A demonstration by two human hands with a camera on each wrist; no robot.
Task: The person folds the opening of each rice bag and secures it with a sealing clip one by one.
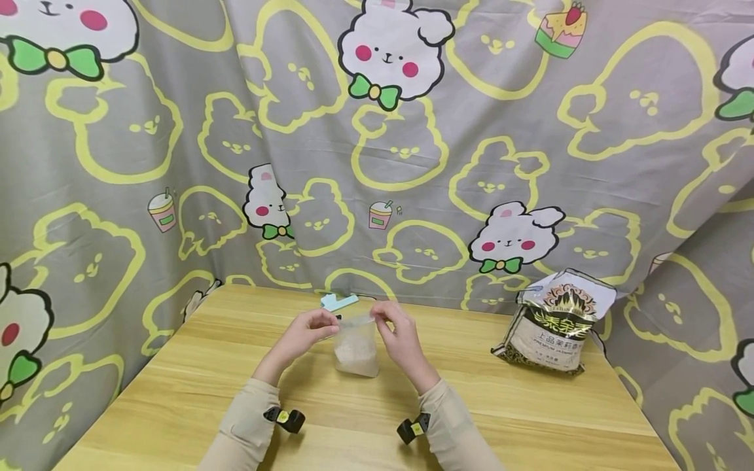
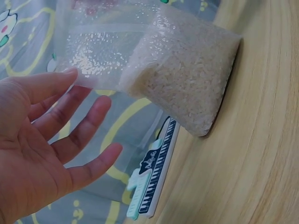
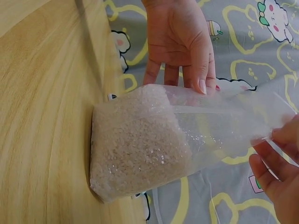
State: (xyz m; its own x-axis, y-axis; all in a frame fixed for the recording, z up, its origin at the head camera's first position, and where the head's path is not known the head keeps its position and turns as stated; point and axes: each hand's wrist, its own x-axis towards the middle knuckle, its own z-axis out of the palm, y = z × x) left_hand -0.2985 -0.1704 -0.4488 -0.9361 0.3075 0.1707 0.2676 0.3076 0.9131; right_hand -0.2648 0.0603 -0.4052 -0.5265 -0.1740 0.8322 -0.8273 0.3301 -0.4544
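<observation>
Head view: 2 hands at work on a translucent plastic bag [image 1: 356, 350], upright on the wood-grain table [image 1: 177, 379], nearer the far edge than the near edge. White rice [image 1: 356, 365] in its lower part. Left hand [image 1: 303, 330] pinches the top left corner, right hand [image 1: 400, 330] the top right. Mint-green clip [image 1: 344, 302] just behind, by the far edge. Printed jasmine rice pack [image 1: 556, 327] near the far right corner. Grey rabbit-print curtain [image 1: 330, 150] beyond.

Left wrist view: left thumb on the bag's upper edge, 3 fingers spread loose. Separate grains readable through the film. Clip shows a piano-key stripe. Right hand only a blur.

Right wrist view: right thumb and forefinger grasp the mouth. Left fingertips partly hidden behind the film. Bag's base touches the table.
</observation>
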